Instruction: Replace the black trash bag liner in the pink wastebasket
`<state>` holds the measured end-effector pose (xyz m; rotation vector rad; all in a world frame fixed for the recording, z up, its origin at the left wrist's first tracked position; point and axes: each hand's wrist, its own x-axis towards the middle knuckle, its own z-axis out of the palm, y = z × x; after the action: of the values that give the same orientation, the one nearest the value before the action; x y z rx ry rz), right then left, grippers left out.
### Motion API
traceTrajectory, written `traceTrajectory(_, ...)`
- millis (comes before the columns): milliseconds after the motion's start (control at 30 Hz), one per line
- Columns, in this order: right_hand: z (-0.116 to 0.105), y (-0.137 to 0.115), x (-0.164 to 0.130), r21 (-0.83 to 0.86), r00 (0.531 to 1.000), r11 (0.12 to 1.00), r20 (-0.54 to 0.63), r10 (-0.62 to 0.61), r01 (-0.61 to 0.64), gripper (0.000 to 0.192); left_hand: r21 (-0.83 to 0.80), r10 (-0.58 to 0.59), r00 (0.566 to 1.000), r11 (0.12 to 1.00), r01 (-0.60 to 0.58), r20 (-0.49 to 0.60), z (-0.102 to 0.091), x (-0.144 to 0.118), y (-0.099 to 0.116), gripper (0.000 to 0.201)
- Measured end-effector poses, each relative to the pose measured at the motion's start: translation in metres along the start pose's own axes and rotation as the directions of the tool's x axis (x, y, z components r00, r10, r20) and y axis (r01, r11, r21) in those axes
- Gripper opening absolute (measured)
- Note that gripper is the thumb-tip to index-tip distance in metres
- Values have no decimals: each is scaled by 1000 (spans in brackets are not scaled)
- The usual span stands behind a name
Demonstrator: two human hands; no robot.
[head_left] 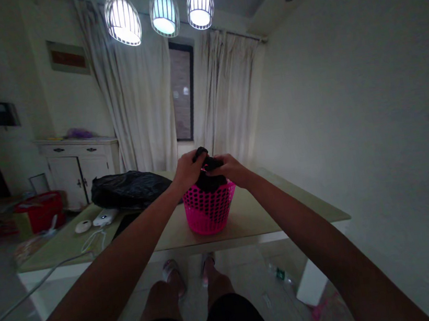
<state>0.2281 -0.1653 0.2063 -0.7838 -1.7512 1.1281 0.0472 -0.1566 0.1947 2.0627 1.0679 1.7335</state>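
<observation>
Two hands meet over a pink basket (208,211) standing near the middle of the tabletop (257,215): our left hand (189,169) and right hand (228,169) both pinch a dark cloth (209,179) that rises out of the basket's mouth. Left of the basket on the tabletop lies a black bag (129,189), and nearer on the left a white device (104,217) with its cable. Overhead, far, three caged lamps (162,12) burn.

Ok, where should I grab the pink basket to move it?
Take the pink basket by its rim, from the near side. It stands upright on the table, its walls taper downward, and both hands, left hand and right hand, hold dark cloth over its top.
</observation>
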Motion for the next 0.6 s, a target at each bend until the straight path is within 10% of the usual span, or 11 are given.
traceTrajectory(600, -1, 8, 6, -65, 980, 995, -189, 66, -79, 70, -3, -76, 995, 997, 77, 65, 4, -10, 0, 43)
